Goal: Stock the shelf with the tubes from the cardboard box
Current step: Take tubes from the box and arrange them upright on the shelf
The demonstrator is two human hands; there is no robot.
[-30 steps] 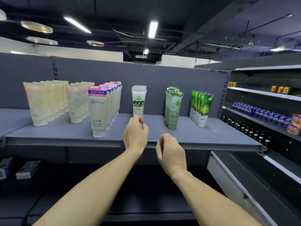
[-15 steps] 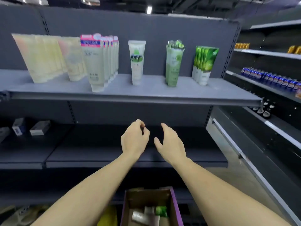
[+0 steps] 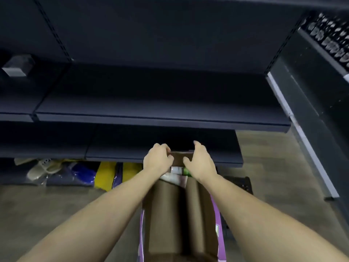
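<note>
Nearest to us, our two bare forearms reach forward over a long cardboard box (image 3: 170, 214) that stands on the floor (image 3: 47, 214), its brown inner walls showing and a purple outer side along its left and right edges. At the far end of the box lie the tubes (image 3: 176, 178): a pale one lying across, a white one just beyond it, and a bit of a green one (image 3: 187, 172) beside our right wrist. They are partly hidden by our hands, so we cannot count them.

Our left hand (image 3: 157, 160) hovers over the far left corner of the box with its fingers curled inward, loosely closed; it looks to hold nothing, though its fingertips are close to the box's far wall (image 3: 180, 157) and we cannot tell if they touch it. Our right hand (image 3: 201, 162) is half open above the far right corner, thumb pointing toward the left hand and fingers raised, gripping nothing that we can see.

Just past the hands runs the lowest shelf (image 3: 132, 148), dark and bare where it shows. Under it to the left lie a pale shoe (image 3: 40, 168) and blue and yellow bags (image 3: 105, 174). Higher up is another dark shelf (image 3: 160, 110), and at the far left a small grey box (image 3: 17, 66) sits on a shelf. At the upper right, a neighbouring rack holds rows of dark bottles (image 3: 330, 38), too blurred to make out.
</note>
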